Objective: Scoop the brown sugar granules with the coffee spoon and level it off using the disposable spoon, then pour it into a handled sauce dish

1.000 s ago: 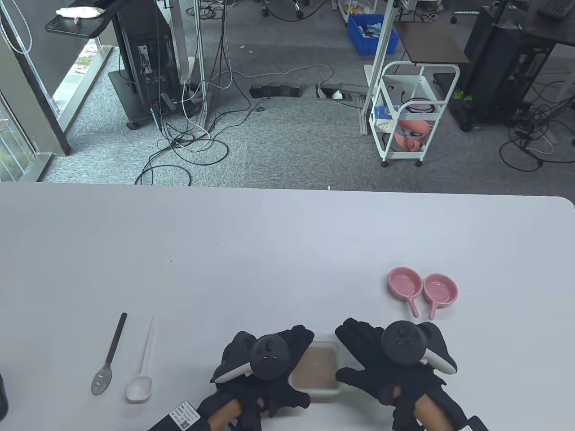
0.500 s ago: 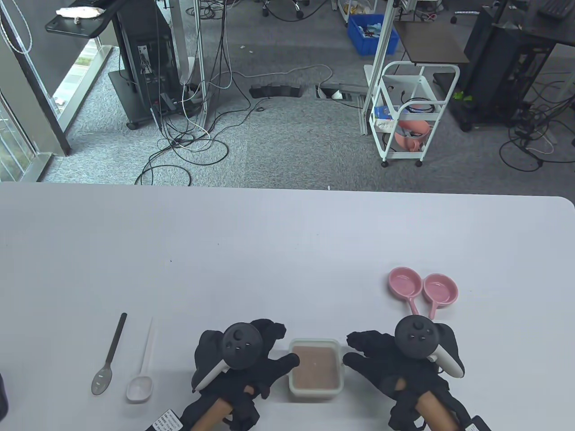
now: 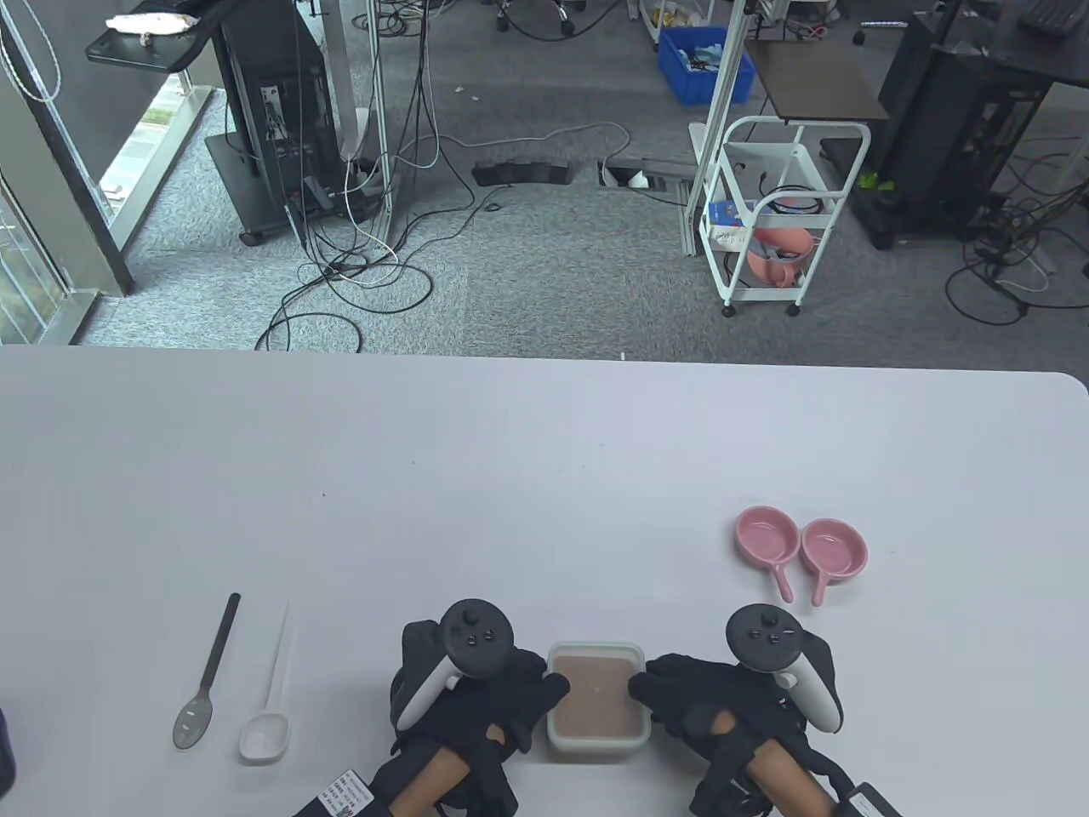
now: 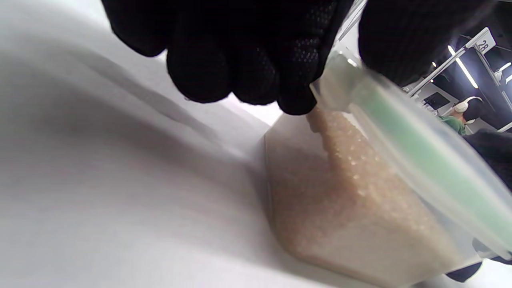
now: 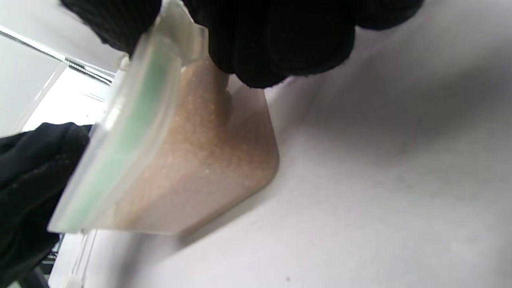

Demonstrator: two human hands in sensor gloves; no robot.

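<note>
A clear lidded container (image 3: 595, 699) of brown sugar sits near the table's front edge. My left hand (image 3: 534, 699) grips its left side and my right hand (image 3: 659, 691) its right, each thumb on the lid's rim. In the left wrist view my fingers (image 4: 248, 60) curl under the green-sealed lid (image 4: 416, 152) above the sugar (image 4: 344, 200). The right wrist view shows the same grip on the lid (image 5: 128, 132). A dark coffee spoon (image 3: 208, 672) and a white disposable spoon (image 3: 274, 681) lie at the left. Two pink handled dishes (image 3: 766, 536) (image 3: 834, 546) stand at the right.
The white table (image 3: 510, 477) stretches far beyond the objects. A dark object (image 3: 4, 753) shows at the table's left edge. Beyond the far edge is an office floor with cables and a white cart (image 3: 778, 213).
Both hands drew back off the container's top, spread to its sides, then closed in. Their thumbs now sit on the lid's left and right rims.
</note>
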